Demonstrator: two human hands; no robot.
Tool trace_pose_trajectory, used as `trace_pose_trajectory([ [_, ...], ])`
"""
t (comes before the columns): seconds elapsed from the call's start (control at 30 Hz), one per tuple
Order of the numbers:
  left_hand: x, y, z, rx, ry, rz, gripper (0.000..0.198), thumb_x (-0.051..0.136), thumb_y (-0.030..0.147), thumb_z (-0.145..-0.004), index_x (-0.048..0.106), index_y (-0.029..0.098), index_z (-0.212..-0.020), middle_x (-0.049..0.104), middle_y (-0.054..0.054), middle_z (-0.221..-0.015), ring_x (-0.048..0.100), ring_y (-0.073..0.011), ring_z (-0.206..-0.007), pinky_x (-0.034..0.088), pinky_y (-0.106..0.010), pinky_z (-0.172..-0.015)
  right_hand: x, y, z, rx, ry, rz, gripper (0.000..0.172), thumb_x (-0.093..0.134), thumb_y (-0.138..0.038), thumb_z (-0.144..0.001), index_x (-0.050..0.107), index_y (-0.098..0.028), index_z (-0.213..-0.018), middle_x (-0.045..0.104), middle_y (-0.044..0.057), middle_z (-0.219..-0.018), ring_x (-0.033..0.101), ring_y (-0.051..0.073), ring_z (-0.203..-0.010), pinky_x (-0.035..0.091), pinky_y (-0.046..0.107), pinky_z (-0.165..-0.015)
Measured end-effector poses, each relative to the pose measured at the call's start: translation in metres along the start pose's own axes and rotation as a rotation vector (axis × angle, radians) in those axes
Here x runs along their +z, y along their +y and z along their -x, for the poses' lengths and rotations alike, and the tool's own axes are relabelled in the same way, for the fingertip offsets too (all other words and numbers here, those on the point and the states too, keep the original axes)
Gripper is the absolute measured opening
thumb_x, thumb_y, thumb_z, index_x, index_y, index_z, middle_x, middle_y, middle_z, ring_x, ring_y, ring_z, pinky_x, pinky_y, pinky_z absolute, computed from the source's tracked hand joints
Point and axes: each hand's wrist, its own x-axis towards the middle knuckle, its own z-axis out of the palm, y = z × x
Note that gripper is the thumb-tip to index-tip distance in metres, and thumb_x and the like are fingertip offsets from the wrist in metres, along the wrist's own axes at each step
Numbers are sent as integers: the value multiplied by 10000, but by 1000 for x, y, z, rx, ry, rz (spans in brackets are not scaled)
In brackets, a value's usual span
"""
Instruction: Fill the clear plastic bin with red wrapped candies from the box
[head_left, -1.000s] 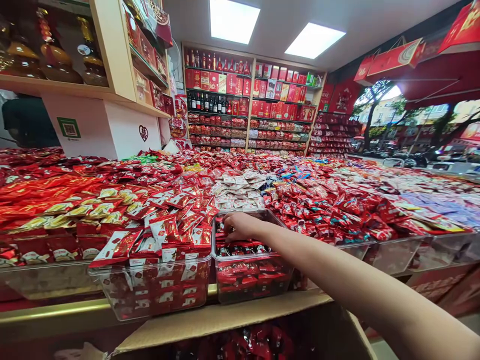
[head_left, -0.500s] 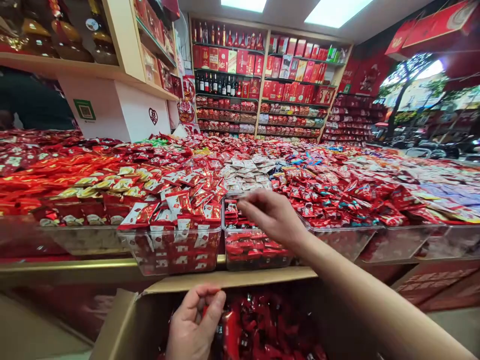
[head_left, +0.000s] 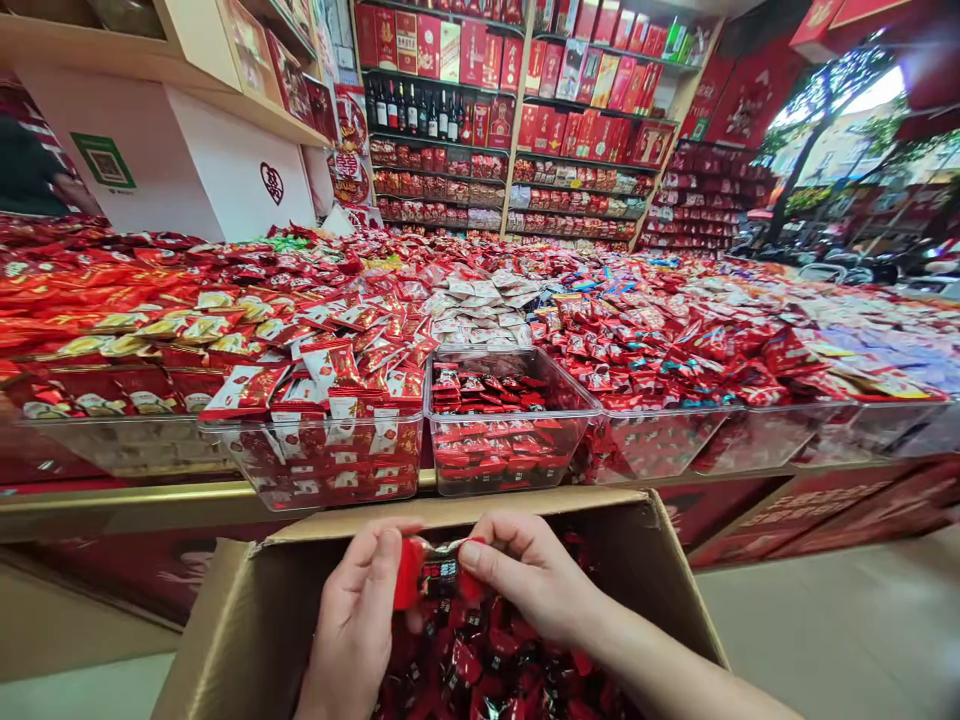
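Presently, a small red packet with a black label (head_left: 440,573) is held at lower centre, its two ends pinched between the left hand (head_left: 352,605) and the right hand (head_left: 529,575); just above, a clear plastic rectangular bin (head_left: 570,388) looks partly filled, red packets in rows (head_left: 487,396) lying below its rim; beneath the hands, a brown cardboard carton (head_left: 667,590) contains many loose red packets (head_left: 480,665); heaped wrapped sweets (head_left: 675,365) span mid-frame; wooden shelving (head_left: 517,125) with red boxes (head_left: 472,52) and dark bottles (head_left: 412,112) stands at top centre; pale floor (head_left: 795,610) shows lower right.
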Motion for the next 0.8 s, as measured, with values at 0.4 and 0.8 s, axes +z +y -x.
trace_pose_trajectory([
  [0.4,7,23,10,-198,-202,282,248,655,363,-648,664,182,-816,660,-26,-635,594,-139,-526,439,-181,-429,-11,-5,7,-771,146,643,208,524,-132,-765,601,-200,-945,570,80,-953,553,134,-851,468,237,-712],
  [0.8,17,16,6,-30,-4,283,359,777,224,-490,583,235,-792,679,26,-793,631,-155,-782,497,-160,-657,9,-1,9,-1115,182,1173,190,590,-220,-713,549,-145,-883,605,73,-881,521,143,-700,462,248,-568],
])
